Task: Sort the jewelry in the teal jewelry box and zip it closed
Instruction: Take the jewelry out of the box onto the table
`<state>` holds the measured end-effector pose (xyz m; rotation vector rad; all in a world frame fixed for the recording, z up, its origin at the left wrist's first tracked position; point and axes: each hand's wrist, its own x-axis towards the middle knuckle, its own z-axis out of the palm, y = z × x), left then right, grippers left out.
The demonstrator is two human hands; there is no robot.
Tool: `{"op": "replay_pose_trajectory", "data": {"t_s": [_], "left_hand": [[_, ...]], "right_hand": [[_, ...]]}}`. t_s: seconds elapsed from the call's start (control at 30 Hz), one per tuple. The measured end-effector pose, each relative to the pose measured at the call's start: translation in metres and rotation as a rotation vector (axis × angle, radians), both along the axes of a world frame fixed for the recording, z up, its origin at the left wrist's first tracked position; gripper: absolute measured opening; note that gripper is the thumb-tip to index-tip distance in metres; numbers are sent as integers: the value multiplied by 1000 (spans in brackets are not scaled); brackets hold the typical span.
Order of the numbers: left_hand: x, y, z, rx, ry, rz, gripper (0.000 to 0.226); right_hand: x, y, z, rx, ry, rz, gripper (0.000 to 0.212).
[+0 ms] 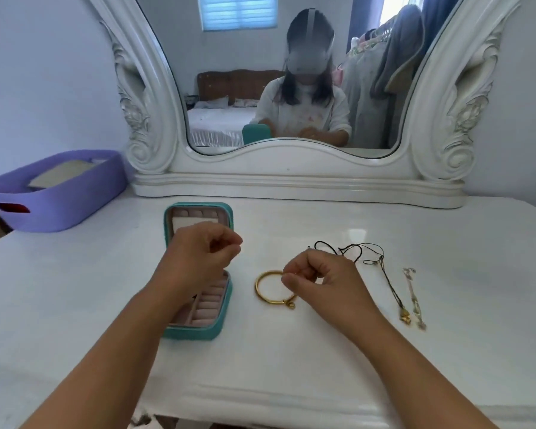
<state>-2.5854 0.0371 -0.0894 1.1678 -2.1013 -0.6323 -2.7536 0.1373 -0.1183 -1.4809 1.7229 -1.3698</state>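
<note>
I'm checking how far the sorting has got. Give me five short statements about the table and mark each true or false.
1. The teal jewelry box is open. True.
2. The gold bangle lies inside the box. False: it lies on the table, right of the box.
3. The right hand is at the bangle's upper edge. True.
4. The black cord necklace is left of the box. False: it lies right of the bangle.
5. A purple basket stands at the table's far left. True.
</note>
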Motion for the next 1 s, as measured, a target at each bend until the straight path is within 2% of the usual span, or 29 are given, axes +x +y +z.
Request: {"op": "replay_pose_trajectory", "data": {"t_s": [0.13, 0.33, 0.43, 0.5, 0.6, 0.73, 0.87, 1.0], "left_hand": [[38, -11, -4, 39, -31, 72, 13], [61, -18, -16, 53, -141, 29, 15], [65, -21, -22, 59, -197, 5, 15], [65, -19, -22, 89, -287, -34, 16], [63, -18, -19, 87, -437, -84, 34], [57, -21, -11, 53, -588, -81, 31], [48, -21, -13, 54, -606, -49, 17], [55, -29, -9, 129, -492, -81, 17]], "right_hand": [[34, -23, -1, 27, 34, 89, 6], [66, -52, -4, 35, 306, 159, 8], [75, -62, -4, 50, 367, 141, 12], [80, -66, -6, 71, 376, 158, 15], [83, -69, -8, 93, 380, 149, 16], [84, -71, -8, 112, 411, 172, 25], [85, -69, -5, 135, 450, 161, 31], [87, -67, -1, 168, 490, 150, 31]]}}
